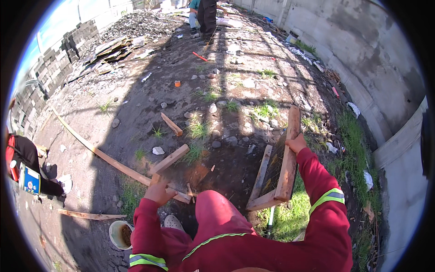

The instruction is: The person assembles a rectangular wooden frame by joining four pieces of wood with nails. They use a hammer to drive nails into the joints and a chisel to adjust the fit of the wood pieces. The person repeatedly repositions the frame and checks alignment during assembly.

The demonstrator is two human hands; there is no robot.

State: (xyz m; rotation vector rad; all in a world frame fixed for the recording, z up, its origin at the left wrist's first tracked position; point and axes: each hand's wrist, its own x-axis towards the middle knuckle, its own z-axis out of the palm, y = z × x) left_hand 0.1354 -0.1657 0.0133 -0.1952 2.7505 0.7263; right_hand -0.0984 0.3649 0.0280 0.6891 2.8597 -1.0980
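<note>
My right hand (296,144) grips the upright side of a wooden frame (289,170) with mesh stretched inside it. The frame leans at an angle over the grass beside my right knee. Down on the left, my left hand (158,192) is closed around a piece of lumber, its thumb pointing right. A short wood block (170,158) extends up and right from just above this hand; whether it joins the held piece, I cannot tell. A long thin board (104,156) runs along the ground from far left and passes by the left hand.
A pale bucket (121,235) stands left of my foot. Loose wood scraps (172,124) and stones lie ahead. A person (27,156) is at the left edge, another (207,18) at the far end. Grey blocks (54,63) are stacked left; a concrete wall (358,50) bounds the right.
</note>
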